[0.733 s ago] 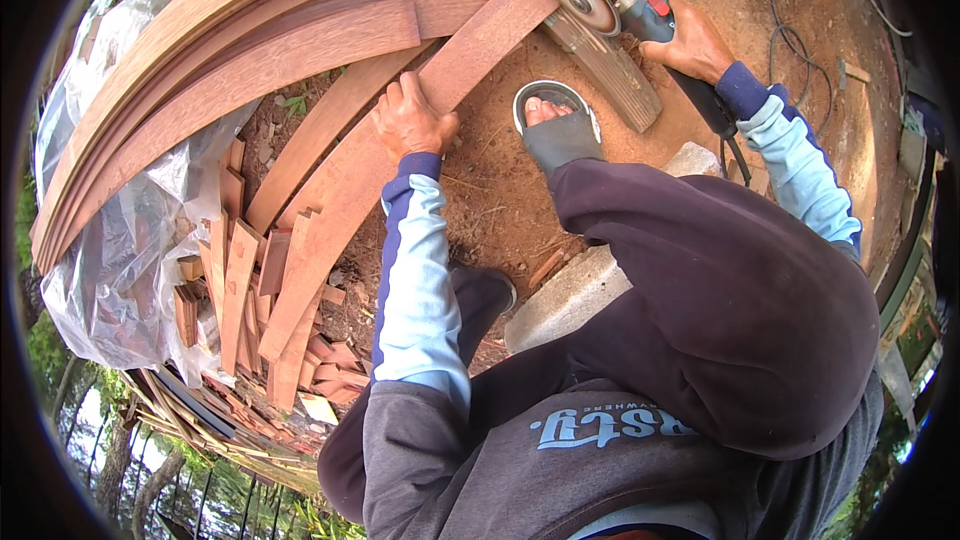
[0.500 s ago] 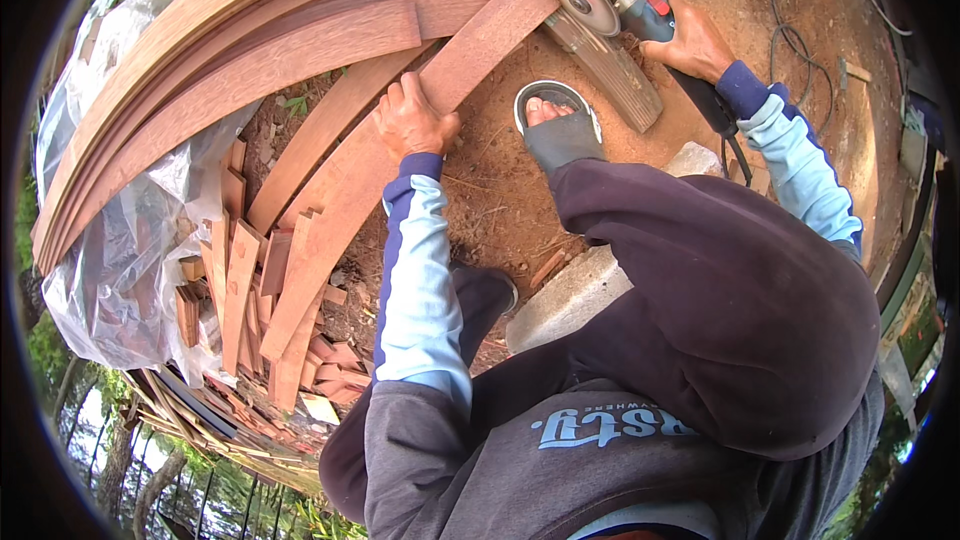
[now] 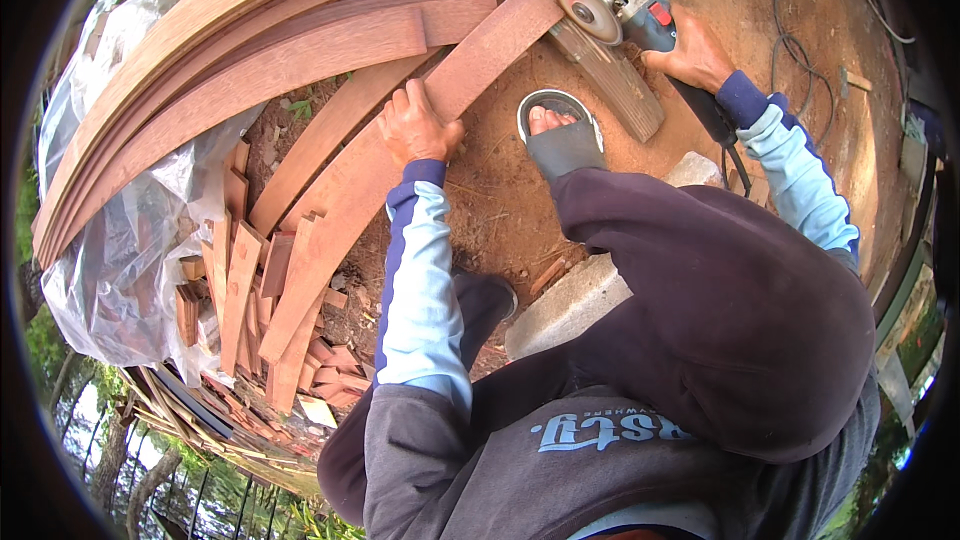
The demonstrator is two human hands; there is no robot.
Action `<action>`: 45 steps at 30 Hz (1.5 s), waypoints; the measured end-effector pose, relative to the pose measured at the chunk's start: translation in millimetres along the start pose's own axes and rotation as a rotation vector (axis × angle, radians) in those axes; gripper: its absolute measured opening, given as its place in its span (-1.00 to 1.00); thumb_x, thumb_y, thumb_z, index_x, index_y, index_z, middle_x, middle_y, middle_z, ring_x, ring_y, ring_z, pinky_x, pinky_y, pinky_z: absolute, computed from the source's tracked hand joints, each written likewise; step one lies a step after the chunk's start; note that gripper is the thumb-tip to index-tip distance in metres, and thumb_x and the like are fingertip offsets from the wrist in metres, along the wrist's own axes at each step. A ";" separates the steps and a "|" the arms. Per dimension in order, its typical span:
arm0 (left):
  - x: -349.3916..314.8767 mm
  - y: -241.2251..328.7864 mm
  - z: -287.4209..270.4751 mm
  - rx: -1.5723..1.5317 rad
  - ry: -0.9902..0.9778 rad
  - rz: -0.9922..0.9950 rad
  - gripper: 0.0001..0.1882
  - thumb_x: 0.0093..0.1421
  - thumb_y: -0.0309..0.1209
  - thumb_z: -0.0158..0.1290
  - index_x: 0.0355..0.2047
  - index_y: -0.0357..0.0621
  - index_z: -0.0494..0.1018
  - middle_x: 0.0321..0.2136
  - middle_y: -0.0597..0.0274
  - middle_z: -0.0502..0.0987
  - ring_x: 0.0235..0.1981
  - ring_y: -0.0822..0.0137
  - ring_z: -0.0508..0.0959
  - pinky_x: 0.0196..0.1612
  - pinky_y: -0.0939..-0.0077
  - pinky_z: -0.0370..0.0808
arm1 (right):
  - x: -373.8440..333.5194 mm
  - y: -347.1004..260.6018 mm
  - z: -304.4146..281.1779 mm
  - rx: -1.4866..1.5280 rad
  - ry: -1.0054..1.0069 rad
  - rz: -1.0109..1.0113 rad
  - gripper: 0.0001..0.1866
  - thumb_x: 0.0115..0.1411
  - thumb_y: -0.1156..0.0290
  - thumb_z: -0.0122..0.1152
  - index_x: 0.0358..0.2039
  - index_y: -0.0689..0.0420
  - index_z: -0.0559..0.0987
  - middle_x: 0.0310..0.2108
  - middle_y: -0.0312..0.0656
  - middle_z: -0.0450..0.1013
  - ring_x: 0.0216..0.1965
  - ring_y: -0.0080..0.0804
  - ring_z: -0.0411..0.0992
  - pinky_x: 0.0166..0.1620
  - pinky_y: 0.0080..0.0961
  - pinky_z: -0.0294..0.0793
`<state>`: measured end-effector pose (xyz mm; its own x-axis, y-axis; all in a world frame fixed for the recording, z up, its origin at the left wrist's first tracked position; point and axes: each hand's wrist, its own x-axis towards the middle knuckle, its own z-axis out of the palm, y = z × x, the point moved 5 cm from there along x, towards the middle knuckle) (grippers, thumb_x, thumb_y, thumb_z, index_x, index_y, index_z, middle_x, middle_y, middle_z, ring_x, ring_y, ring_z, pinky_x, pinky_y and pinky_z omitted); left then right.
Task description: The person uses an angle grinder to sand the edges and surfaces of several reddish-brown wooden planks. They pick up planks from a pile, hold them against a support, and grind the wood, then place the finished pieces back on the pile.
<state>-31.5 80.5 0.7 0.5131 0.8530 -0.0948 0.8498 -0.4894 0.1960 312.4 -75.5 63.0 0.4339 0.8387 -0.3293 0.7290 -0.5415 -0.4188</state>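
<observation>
My left hand (image 3: 418, 127) is closed around the edge of a long reddish-brown wooden board (image 3: 490, 50), which slants from the lower left up to the far right. In my right hand (image 3: 697, 50) is an angle grinder (image 3: 640, 15) with a grey body and a red switch. Its round disc (image 3: 587, 10) stands right at the board's right edge; whether it touches the wood I cannot tell. Beneath the board's far part lies a thick, weathered grooved beam (image 3: 610, 80) on the ground. The fingers of my left hand are partly hidden behind the board.
Long boards (image 3: 270, 15) are stacked at the far left beside clear plastic sheeting (image 3: 140, 270). Short offcuts (image 3: 235, 290) lie heaped at the left. My sandalled foot (image 3: 562, 130) rests near the beam, with a concrete block (image 3: 570, 305) closer. A dark cord (image 3: 800, 60) trails at the right.
The grinder and the board shift very slightly within the view. Both hands keep their grip.
</observation>
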 end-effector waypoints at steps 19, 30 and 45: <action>0.0 0.9 -5.5 -0.024 -0.036 -0.034 -0.43 -0.31 -0.32 0.30 -0.21 -0.06 0.37 -0.25 0.09 0.49 -0.15 0.03 0.47 -0.01 0.15 0.37 | -4.8 -29.1 -13.6 0.081 0.016 0.008 -0.52 -0.19 0.26 0.32 -0.27 0.32 0.53 -0.41 0.15 0.52 -0.35 0.04 0.52 -0.21 -0.25 0.49; 0.5 0.6 -5.7 -0.007 -0.074 -0.028 -0.41 -0.29 -0.32 0.28 -0.17 -0.09 0.37 -0.25 0.06 0.48 -0.12 0.03 0.47 0.01 0.17 0.37 | -6.0 -35.9 -17.1 0.057 -0.003 0.008 -0.49 -0.19 0.26 0.32 -0.24 0.33 0.53 -0.38 0.17 0.53 -0.33 0.07 0.53 -0.21 -0.23 0.50; 0.5 -2.9 0.0 -0.024 -0.085 -0.031 -0.35 -0.35 -0.33 0.29 -0.15 -0.09 0.35 -0.25 0.05 0.46 -0.12 0.03 0.48 0.02 0.17 0.35 | 1.0 -33.0 -14.7 -0.010 -0.018 0.080 -0.45 -0.21 0.21 0.34 -0.28 0.40 0.51 -0.37 0.22 0.52 -0.30 0.09 0.53 -0.19 -0.22 0.50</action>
<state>-33.7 82.3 0.0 0.4959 0.8487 -0.1838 0.8628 -0.4576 0.2148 296.5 -56.0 88.9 0.4816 0.7914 -0.3766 0.6974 -0.6063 -0.3822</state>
